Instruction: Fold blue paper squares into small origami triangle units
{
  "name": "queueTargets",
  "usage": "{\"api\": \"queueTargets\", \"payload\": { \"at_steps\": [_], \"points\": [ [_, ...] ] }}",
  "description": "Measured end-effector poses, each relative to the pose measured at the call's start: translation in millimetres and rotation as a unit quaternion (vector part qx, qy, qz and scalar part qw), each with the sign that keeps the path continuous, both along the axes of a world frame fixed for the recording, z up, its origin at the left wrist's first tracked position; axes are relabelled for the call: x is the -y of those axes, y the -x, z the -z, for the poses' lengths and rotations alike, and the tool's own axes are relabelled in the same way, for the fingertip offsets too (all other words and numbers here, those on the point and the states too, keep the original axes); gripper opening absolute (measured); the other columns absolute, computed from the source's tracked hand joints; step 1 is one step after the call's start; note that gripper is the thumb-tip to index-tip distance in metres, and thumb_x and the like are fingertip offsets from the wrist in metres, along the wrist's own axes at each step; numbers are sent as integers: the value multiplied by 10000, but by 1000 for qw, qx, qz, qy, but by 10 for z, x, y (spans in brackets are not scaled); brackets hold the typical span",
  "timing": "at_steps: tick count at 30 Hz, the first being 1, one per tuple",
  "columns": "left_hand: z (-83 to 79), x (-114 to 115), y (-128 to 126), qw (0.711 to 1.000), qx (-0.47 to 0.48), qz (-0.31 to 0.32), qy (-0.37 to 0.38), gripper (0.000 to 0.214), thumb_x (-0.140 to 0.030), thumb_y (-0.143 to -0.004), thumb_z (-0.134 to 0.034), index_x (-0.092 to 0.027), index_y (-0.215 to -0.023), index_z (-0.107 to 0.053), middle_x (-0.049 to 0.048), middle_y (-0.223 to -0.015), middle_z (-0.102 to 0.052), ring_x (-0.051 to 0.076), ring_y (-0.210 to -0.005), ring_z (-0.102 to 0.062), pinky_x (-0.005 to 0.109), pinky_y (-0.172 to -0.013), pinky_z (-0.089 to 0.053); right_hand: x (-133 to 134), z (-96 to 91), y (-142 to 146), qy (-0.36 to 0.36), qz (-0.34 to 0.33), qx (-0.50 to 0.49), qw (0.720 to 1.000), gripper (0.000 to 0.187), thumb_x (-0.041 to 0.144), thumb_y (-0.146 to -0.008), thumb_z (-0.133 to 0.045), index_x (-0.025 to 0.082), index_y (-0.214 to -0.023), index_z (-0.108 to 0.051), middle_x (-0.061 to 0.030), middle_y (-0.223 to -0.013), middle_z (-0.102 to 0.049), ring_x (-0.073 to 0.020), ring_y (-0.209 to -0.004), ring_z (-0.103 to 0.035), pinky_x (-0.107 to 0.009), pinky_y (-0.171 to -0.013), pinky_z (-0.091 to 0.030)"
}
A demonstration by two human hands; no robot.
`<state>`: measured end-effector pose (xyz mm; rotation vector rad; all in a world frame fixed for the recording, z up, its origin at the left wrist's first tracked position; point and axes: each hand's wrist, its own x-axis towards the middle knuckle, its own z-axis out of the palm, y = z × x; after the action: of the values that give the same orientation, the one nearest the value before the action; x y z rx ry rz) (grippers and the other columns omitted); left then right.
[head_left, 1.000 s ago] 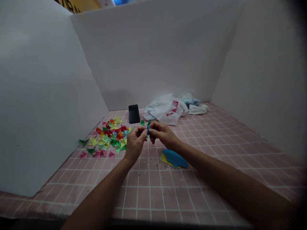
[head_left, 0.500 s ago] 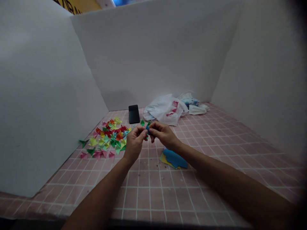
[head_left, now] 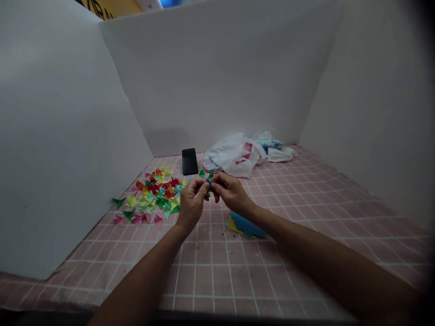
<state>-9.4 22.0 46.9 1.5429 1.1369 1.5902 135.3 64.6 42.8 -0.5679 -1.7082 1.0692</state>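
Observation:
My left hand (head_left: 191, 202) and my right hand (head_left: 230, 192) meet above the pink tiled table (head_left: 217, 267), fingertips pinched together on a small blue folded paper piece (head_left: 208, 182). Most of that piece is hidden by the fingers. Left of my hands lies a pile of several small folded paper triangles (head_left: 154, 194) in red, green, yellow and pink. Under my right wrist lies a stack of blue and yellow paper sheets (head_left: 245, 225).
A black phone (head_left: 189, 161) lies flat near the back wall. A crumpled white plastic bag (head_left: 234, 155) and other white wrappings (head_left: 279, 154) sit at the back. White boards (head_left: 61, 136) enclose the table on the left, back and right.
Both hands have stayed nearly in place, with the fingers shifting slightly around the blue piece, which shows less than before.

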Motion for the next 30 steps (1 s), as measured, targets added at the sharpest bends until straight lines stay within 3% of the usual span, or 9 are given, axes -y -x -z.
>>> {"api": "queueTargets", "payload": {
  "at_steps": [6, 11, 16, 21, 26, 30],
  "points": [
    [-8, -5, -19, 1000, 8, 7, -7, 172, -336, -891, -616, -190, -804, -587, -39, -669, -539, 99, -567, -503, 224, -562, -410, 3, -2, -6, -4, -49, 20, 999, 187, 324, -908, -566, 191, -781, -534, 38, -595, -572, -100, -478, -540, -221, -477, -413],
    [21, -39, -18, 999, 12, 32, 15, 186, -354, -881, -625, -184, -818, -585, -30, -698, -567, 108, -562, -550, 237, -552, -449, -3, 17, -4, -19, 14, 18, 1000, 160, 274, -896, -546, 200, -759, -510, 49, -576, -535, -97, -457, -516, -216, -458, -391],
    [33, -34, 1, 999, -30, 12, 5, 198, -345, -905, -606, -197, -782, -561, -38, -656, -546, 111, -551, -531, 237, -551, -427, -6, -11, -24, -11, -18, 29, 999, 197, 309, -911, -538, 204, -749, -501, 50, -571, -522, -104, -461, -520, -222, -463, -394],
    [46, -19, -3, 997, -74, 3, -11, 311, -430, -949, -553, -207, -733, -535, -43, -596, -518, 121, -538, -508, 245, -567, -401, -1, -31, -42, -72, 5, 74, 995, 263, 316, -918, -551, 208, -686, -490, 44, -547, -507, -101, -451, -484, -224, -452, -363],
    [52, -23, 15, 993, -110, -27, -32, 364, -429, -985, -494, -213, -693, -514, -45, -542, -490, 121, -498, -477, 253, -540, -361, 26, -12, -20, -12, -48, 62, 997, 247, 348, -931, -521, 215, -725, -488, 50, -533, -520, -110, -436, -497, -223, -440, -388],
    [47, -36, 6, 996, -82, -6, -32, 235, -349, -954, -546, -206, -767, -548, -35, -638, -543, 122, -558, -537, 250, -582, -414, 6, 16, -11, -36, -5, 46, 998, 220, 297, -927, -517, 211, -727, -489, 50, -545, -519, -102, -436, -489, -215, -437, -378]
  ]
}}
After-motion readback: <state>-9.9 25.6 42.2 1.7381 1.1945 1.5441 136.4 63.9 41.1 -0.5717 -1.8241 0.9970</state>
